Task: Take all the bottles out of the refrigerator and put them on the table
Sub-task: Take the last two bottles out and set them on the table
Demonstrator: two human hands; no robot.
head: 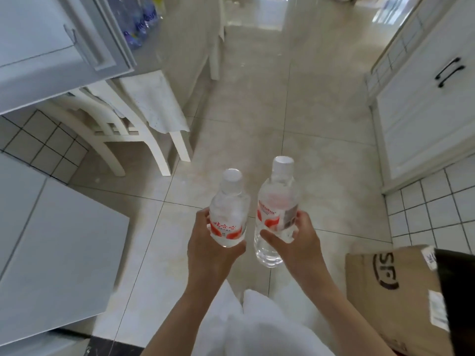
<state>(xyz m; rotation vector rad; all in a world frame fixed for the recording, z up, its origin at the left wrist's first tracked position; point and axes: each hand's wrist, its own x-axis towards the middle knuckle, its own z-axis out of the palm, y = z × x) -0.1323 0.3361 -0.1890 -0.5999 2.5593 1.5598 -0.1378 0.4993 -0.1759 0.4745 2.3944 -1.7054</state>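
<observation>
Gripping one clear water bottle apiece, both hands sit in the lower middle of the frame, above a glossy tiled floor. The left hand curls round the lower part of the left bottle, thumb across its base and fingertips showing at the left edge of the red-and-white label. This bottle stands nearly upright with its white cap toward the top of the frame. The right hand wraps the right bottle at about mid-height, thumb laid across the front just below the label and fingers behind on the right side; the clear base hangs free below the thumb. Its white cap sits a little higher in the frame than the other. The two bottles are just beside each other with a narrow gap between them.

At upper left is a pale refrigerator door, and blurred blue-labelled bottles show past its edge. Below it stands a cream chair with a white cloth draped over the seat. A white cabinet with dark handles fills the right edge. A brown cardboard box with black printing lies at lower right. White clothing shows at the bottom between the forearms.
</observation>
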